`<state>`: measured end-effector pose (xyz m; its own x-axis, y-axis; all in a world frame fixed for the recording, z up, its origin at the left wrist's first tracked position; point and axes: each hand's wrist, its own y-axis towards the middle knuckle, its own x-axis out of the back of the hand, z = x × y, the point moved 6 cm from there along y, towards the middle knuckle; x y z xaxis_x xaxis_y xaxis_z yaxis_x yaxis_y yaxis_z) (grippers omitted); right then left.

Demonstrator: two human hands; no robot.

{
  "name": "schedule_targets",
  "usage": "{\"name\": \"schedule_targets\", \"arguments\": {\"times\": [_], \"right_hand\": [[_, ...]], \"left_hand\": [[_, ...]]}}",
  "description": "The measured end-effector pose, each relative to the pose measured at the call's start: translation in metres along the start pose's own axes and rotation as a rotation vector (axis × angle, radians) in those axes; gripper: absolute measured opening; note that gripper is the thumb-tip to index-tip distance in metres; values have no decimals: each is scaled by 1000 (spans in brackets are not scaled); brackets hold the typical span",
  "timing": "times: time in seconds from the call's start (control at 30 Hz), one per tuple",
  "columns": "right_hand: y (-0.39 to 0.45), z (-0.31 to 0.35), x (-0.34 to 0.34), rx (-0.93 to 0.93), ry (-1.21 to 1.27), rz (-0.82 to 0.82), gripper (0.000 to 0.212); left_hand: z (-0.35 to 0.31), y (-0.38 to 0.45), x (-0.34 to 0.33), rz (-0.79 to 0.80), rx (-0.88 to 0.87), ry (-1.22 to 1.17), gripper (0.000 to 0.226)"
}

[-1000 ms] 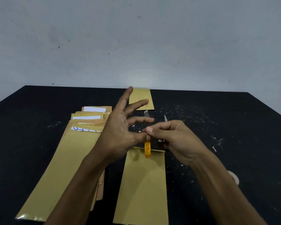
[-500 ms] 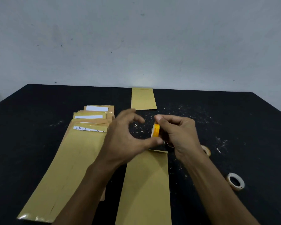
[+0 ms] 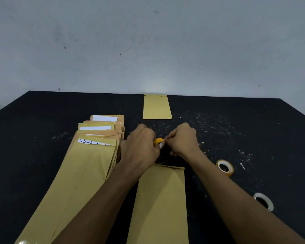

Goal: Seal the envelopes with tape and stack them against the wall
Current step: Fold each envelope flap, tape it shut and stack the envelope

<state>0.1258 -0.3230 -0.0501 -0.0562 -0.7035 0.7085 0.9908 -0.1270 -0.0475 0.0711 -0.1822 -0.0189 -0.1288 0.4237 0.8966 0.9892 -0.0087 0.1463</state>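
Observation:
A brown envelope lies lengthwise on the black table in front of me. Above its far end my left hand grips a small yellow tape roll. My right hand pinches at the roll's edge from the right. A fanned pile of brown envelopes with white slips showing lies to the left. One envelope lies flat at the table's far edge, against the wall.
Two more tape rolls lie on the right of the table: a yellowish tape roll and a white tape roll. Small paper scraps are scattered over the table's middle and right.
Both hands have moved away from me, above the near envelope's far end. The left hand's fingers have curled round the yellow roll. The view has tilted down, showing both spare rolls.

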Motion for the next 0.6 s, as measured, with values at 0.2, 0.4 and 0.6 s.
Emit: {"name": "schedule_targets", "arguments": {"times": [0.2, 0.4, 0.6], "right_hand": [[7, -4, -6, 45, -67, -51, 15], [6, -7, -6, 62, -41, -57, 20], [-42, 18, 30, 155, 399, -48, 5]], "left_hand": [[4, 3, -8, 32, -26, 40, 24], [8, 1, -1, 35, -72, -31, 39], [19, -17, 36, -55, 24, -1215, 31]]}}
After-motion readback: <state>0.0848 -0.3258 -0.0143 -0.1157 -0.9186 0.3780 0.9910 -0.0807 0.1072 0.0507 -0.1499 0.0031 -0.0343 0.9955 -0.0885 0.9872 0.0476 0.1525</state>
